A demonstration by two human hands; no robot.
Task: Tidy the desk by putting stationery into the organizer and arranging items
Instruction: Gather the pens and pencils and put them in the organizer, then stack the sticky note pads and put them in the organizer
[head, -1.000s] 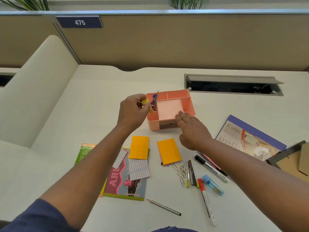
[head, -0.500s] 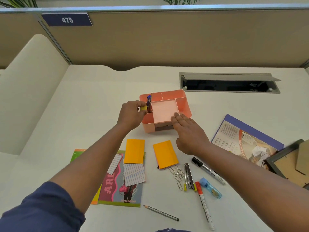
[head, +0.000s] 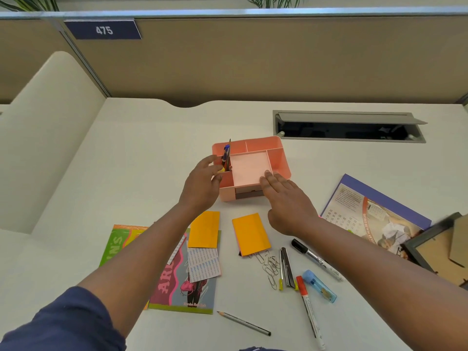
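The pink organizer [head: 277,158] sits mid-tabletop [head: 141,153]. The left hand [head: 201,184] is at its left edge, fingers curled, pinching a small yellow item [head: 221,170] by the compartment where pens [head: 226,156] stand upright. The right hand [head: 286,198] rests flat on the organizer's near right corner, fingers straight and together. Orange sticky pads [head: 250,234], paper clips [head: 269,267] and markers [head: 310,304] lie nearer on the tabletop.

Salmon-pink organizer [head: 283,158], several compartments, front drawer slightly open, on the white desk; blue pen [head: 226,154] and dark pencil upright in its left slot; yellow item [head: 222,170] at that slot's near end; two orange sticky-note pads [head: 204,229] flat nearer the person; paper clips [head: 269,266] loose; black marker [head: 315,259], red-capped marker [head: 307,310], grey pencil [head: 244,323] lying flat.
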